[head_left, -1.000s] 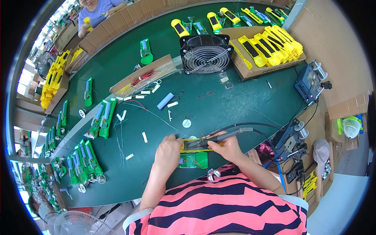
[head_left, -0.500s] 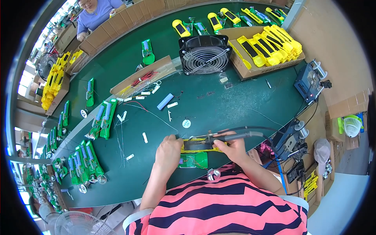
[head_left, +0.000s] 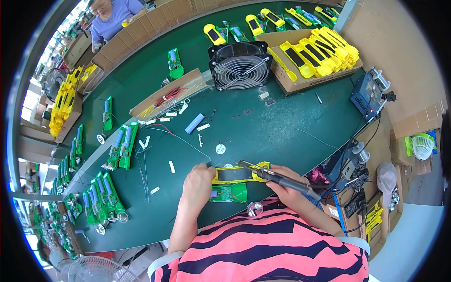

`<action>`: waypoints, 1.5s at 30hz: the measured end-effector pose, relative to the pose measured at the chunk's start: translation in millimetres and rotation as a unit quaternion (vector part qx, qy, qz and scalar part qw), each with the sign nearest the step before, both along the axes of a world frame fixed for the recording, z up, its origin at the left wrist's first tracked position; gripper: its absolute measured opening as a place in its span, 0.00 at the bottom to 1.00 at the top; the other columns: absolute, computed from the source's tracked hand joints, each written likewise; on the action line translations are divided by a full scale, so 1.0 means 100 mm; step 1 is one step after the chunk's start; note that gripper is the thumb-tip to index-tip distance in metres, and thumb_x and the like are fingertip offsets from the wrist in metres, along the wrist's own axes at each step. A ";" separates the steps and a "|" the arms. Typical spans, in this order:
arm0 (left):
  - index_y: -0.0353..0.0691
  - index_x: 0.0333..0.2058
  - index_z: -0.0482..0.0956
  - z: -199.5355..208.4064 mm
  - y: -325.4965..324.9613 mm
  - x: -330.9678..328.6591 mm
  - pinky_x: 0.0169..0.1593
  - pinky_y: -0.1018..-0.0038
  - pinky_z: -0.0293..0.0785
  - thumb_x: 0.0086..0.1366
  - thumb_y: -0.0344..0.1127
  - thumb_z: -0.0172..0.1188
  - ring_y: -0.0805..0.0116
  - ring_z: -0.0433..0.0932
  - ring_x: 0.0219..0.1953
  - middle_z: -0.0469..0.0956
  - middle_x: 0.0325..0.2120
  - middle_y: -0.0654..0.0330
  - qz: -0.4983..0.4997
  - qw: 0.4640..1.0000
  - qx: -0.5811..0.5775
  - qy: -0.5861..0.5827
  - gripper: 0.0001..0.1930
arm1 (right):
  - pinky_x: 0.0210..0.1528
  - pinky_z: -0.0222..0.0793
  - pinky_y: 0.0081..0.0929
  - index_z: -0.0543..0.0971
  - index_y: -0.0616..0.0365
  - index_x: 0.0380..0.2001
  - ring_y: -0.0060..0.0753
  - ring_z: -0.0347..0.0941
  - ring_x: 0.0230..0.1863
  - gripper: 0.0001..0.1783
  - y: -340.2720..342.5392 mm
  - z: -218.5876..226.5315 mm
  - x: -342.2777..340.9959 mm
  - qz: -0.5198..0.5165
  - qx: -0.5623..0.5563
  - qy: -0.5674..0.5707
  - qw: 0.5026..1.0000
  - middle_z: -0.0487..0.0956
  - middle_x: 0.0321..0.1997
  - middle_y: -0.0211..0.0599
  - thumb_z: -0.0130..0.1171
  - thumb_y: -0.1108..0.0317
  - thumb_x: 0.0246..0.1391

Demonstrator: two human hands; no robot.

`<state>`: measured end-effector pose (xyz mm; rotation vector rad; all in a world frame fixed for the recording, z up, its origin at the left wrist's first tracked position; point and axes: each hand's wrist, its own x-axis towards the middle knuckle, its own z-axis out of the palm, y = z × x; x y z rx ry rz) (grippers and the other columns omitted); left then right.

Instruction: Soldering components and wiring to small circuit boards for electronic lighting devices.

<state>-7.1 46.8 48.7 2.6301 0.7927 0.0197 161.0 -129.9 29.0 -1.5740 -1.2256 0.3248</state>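
My left hand (head_left: 198, 183) is closed at the left end of a yellow plastic casing (head_left: 221, 180) with a dark rectangular panel (head_left: 237, 174); its fingertips are partly hidden. A soldering iron (head_left: 286, 180) with a black handle lies in the grip of my right hand (head_left: 284, 189), close by the casing's right end. Its front part points up and left across that end. Just below the casing, a green housing (head_left: 237, 192) with a circuit board rests near the table edge. Wired to it is a round, shiny lamp head (head_left: 254, 209).
A black fan (head_left: 240, 66) stands beyond my hands, beside a carton (head_left: 300, 85) of yellow casings. Soldering stations (head_left: 369, 96) are at the right. Green housings with blue batteries (head_left: 101, 195) lie left. A loose blue battery (head_left: 194, 123) and white connectors lie mid-table. A co-worker (head_left: 112, 21) sits behind cardboard.
The soldering iron has swung from lying level above the panel to a slant at the casing's right end. My right hand has turned with it; my left hand stays at the casing.
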 end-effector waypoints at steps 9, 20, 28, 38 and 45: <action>0.38 0.22 0.75 -0.01 0.00 -0.05 0.33 0.65 0.68 0.49 0.25 0.51 0.56 0.72 0.30 0.70 0.22 0.55 0.007 1.000 -0.020 -0.020 0.04 | 0.26 0.67 0.12 0.74 0.65 0.31 0.16 0.71 0.26 0.07 0.35 -0.17 -0.10 -0.003 -0.069 0.448 0.891 0.74 0.26 0.31 0.56 0.76 0.46; 0.37 0.23 0.75 0.01 -0.03 -0.02 0.33 0.65 0.68 0.49 0.24 0.48 0.55 0.72 0.31 0.69 0.23 0.52 0.002 1.000 -0.012 -0.005 0.06 | 0.24 0.67 0.12 0.74 0.66 0.31 0.16 0.71 0.25 0.07 0.43 -0.16 -0.13 0.018 -0.111 0.408 0.906 0.74 0.26 0.32 0.56 0.77 0.46; 0.35 0.23 0.75 0.02 -0.05 0.00 0.35 0.65 0.69 0.45 0.21 0.49 0.55 0.72 0.32 0.69 0.24 0.52 0.006 1.000 0.008 0.026 0.07 | 0.23 0.66 0.12 0.74 0.65 0.32 0.15 0.70 0.24 0.07 0.42 -0.19 -0.14 0.019 -0.110 0.382 0.917 0.74 0.24 0.31 0.57 0.76 0.46; 0.36 0.23 0.76 -0.02 -0.01 -0.03 0.35 0.65 0.68 0.49 0.24 0.49 0.54 0.72 0.31 0.70 0.24 0.52 0.010 1.000 -0.014 0.003 0.06 | 0.23 0.68 0.14 0.72 0.66 0.35 0.23 0.74 0.29 0.09 0.35 -0.23 -0.08 0.048 -0.086 0.412 0.906 0.75 0.33 0.38 0.55 0.77 0.48; 0.36 0.23 0.75 -0.01 -0.02 -0.03 0.34 0.64 0.68 0.50 0.25 0.48 0.54 0.72 0.31 0.71 0.24 0.52 0.022 0.999 -0.029 -0.017 0.06 | 0.25 0.67 0.13 0.75 0.64 0.34 0.17 0.72 0.26 0.09 0.39 -0.16 -0.14 0.042 -0.114 0.390 0.913 0.75 0.26 0.32 0.57 0.75 0.47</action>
